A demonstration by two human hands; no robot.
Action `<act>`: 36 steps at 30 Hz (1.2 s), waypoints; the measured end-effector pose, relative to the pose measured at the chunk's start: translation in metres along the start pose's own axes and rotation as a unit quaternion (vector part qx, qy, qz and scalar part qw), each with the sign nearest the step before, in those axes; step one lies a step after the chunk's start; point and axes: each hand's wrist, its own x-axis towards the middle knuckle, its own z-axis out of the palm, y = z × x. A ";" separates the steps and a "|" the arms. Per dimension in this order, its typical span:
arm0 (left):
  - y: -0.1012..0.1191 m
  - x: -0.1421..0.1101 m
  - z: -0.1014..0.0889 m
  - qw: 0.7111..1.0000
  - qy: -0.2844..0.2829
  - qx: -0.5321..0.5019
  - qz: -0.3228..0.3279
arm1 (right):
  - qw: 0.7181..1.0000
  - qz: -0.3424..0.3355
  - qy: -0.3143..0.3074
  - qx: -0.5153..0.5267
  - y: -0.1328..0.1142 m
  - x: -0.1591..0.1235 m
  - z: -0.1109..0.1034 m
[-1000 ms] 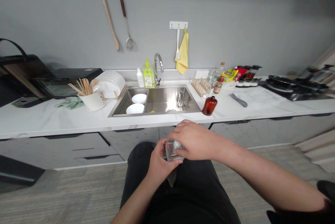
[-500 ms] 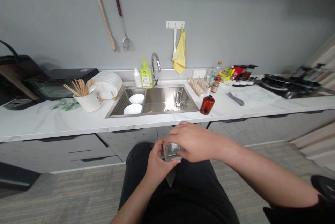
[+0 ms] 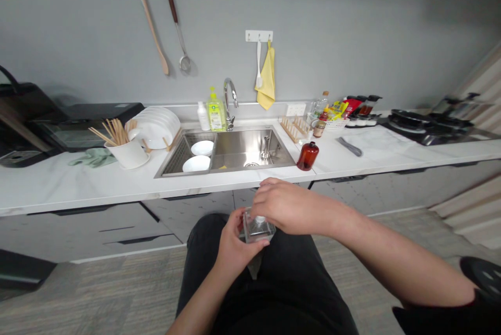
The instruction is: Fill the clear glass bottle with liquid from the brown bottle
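Note:
A clear, square-sided bottle (image 3: 258, 230) is held over my lap, in front of the counter edge. My left hand (image 3: 238, 243) is wrapped round its left side and base, with the thumb along the near side. My right hand (image 3: 279, 205) lies over the bottle's top, its fingers curled down and closed at a white cap-like part (image 3: 260, 218) on the neck. Most of that part and my right fingertips are hidden behind the hand. On the counter just beyond stands an amber bottle (image 3: 308, 156) with an uncovered neck.
The sink (image 3: 242, 150) holds two white bowls (image 3: 197, 163) in its left side. Behind it stand a faucet (image 3: 228, 103) and a green soap bottle (image 3: 216, 113). A chopstick holder (image 3: 131, 153) is left; a wooden rack (image 3: 293, 129) and grey cloth (image 3: 349, 146) are right.
My right hand has shifted slightly up and left over the bottle, and its thumb has gone out of sight. More of the bottle's top shows. My left hand keeps its hold.

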 end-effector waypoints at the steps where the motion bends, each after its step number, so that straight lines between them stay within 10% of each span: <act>1: 0.001 0.000 0.000 1.000 -0.002 0.001 -0.002 | 1.000 -0.005 0.000 0.010 0.001 0.000 -0.001; 36: 0.008 -0.002 0.001 0.999 -0.013 -0.043 0.000 | 0.998 0.036 0.047 -0.022 0.002 -0.023 -0.042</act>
